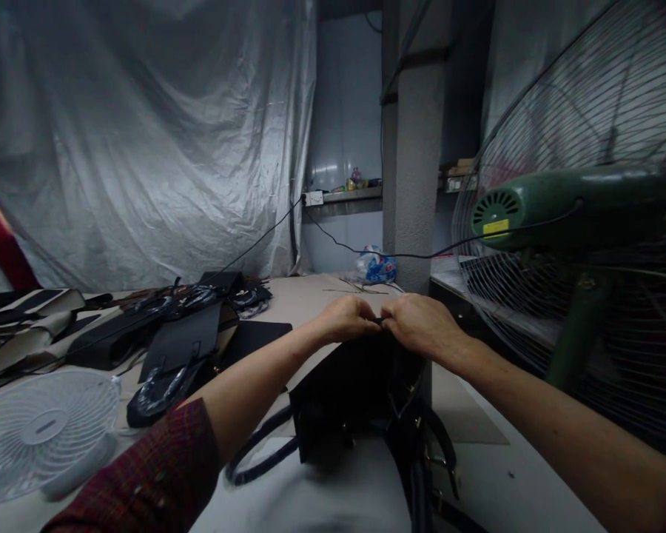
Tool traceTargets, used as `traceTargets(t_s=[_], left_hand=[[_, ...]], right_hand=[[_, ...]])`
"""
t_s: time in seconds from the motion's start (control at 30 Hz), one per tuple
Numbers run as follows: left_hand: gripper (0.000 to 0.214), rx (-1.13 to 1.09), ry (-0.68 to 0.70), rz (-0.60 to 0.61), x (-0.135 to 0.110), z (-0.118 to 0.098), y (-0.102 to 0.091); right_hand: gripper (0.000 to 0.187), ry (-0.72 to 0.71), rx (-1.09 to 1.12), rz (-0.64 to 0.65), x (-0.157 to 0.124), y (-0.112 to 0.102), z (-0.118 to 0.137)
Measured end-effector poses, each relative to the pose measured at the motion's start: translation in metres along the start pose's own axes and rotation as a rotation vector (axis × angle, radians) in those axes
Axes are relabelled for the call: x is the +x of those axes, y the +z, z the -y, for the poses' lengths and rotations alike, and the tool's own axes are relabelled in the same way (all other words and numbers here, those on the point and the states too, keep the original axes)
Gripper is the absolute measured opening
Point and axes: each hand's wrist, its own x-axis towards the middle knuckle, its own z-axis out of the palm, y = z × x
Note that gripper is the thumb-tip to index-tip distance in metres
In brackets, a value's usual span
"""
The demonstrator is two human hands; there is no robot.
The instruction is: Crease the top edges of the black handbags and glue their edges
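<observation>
A black handbag [344, 392] stands on the white table in front of me, its looped handles and metal-buckled straps hanging to either side. My left hand [347, 318] pinches the bag's far upper edge, fingertips pressed together. Close beside it, my right hand [422, 322] grips the same edge, thumb and fingers closed. Both sets of fingertips almost meet there. The exact bit of edge between them is small and dark. One round handle [263, 451] lies to the left of the bag.
More black bags [183, 348] and cut pieces [27, 326] are piled on the left. A small white fan [47, 429] lies at the near left. The large green fan [577, 207] stands close on the right. A cable [416, 256] runs across behind my hands; a blue plastic package [378, 265] sits farther back.
</observation>
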Motion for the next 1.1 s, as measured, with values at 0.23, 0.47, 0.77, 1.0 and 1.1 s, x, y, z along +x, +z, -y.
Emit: traceTargets(t_s=[0.23,0.47,0.77,1.0,1.1], left_hand=[[0.019,0.107,-0.073,-0.148,-0.012,-0.002,0.001],[0.019,0.105,-0.085,-0.172,-0.021,0.001,0.002],[0.02,0.099,-0.085,-0.183,-0.02,0.004,0.003],[0.019,0.111,-0.101,-0.19,-0.02,0.002,0.003],[0.018,0.117,-0.083,-0.172,-0.02,0.002,0.003]], right_hand=[[0.027,0.055,0.074,-0.014,-0.013,0.001,-0.015],[0.025,0.086,0.123,-0.003,-0.006,0.003,-0.012],[0.023,0.082,0.18,-0.011,-0.003,0.005,-0.014],[0.013,0.079,0.244,-0.111,-0.006,0.009,-0.013],[0.014,0.092,0.25,-0.127,-0.006,0.011,-0.013]])
